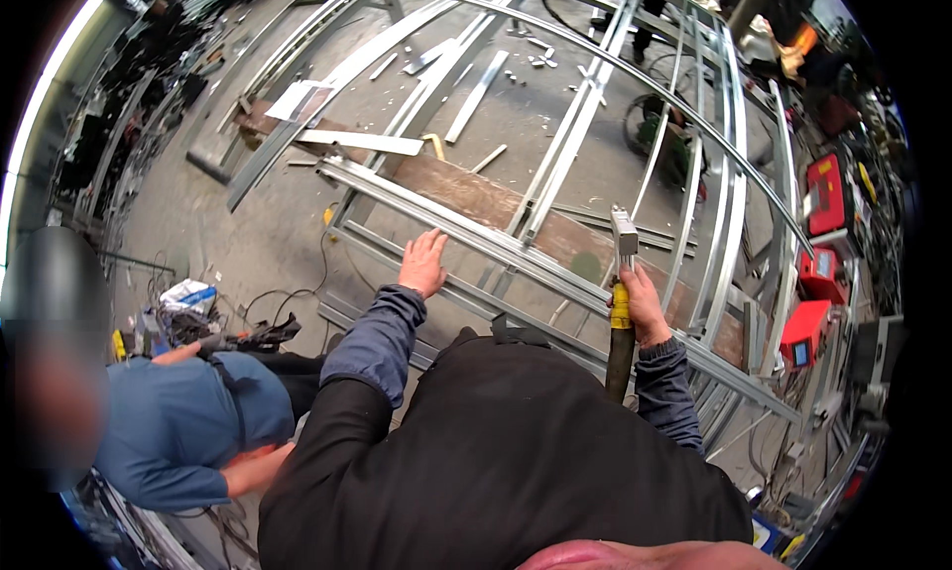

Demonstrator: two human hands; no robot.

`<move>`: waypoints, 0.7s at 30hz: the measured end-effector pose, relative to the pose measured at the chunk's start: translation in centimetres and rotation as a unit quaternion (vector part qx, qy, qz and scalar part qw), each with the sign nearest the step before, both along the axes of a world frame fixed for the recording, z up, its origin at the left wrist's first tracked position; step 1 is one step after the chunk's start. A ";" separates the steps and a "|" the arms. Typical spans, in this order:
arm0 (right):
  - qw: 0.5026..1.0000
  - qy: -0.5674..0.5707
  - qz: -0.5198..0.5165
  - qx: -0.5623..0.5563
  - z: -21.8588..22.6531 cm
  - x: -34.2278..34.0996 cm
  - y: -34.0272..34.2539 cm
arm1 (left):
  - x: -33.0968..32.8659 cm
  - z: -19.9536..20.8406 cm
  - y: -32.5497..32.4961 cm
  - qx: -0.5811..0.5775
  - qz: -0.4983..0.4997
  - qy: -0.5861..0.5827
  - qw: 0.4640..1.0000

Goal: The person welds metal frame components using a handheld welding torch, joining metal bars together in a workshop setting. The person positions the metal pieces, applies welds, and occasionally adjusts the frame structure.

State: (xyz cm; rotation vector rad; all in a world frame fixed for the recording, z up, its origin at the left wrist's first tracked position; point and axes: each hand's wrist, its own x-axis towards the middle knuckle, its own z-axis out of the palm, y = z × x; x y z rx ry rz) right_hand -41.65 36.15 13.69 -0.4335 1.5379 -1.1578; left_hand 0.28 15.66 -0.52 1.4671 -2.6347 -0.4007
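My right hand (647, 307) is closed around a tool with a block-shaped metal head (624, 233), a yellow band and a thick dark hose (620, 357) that runs back toward my body. The metal head points away from me, over the steel frame. I cannot make out the tool's exact kind. My left hand (424, 263) holds nothing; its fingers stretch forward beside the frame's near double rail (446, 216). Whether the fingertips touch this rail, I cannot tell. The galvanised steel frame (570, 139) spreads out before me, with long profiles running away from the near rail.
A brown board (451, 188) lies beneath the frame, and metal offcuts (478, 96) litter the floor. At my left is a co-worker in a blue shirt (188, 421). Red machines (805, 334) stand at the right. Cables (297, 294) cross the floor on the left.
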 end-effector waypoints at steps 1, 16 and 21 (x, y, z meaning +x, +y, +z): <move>1.000 0.000 0.011 0.006 -0.3 -0.2 -0.3 | -0.3 -0.1 0.3 0.009 0.013 0.005 1.000; 0.984 0.001 0.179 -0.008 -0.3 3.6 -4.8 | -3.0 -0.1 -4.4 -0.081 0.024 -0.051 0.995; 0.981 -0.003 0.192 0.010 1.1 4.9 -4.6 | -3.0 -1.1 -4.4 -0.039 0.089 -0.087 0.991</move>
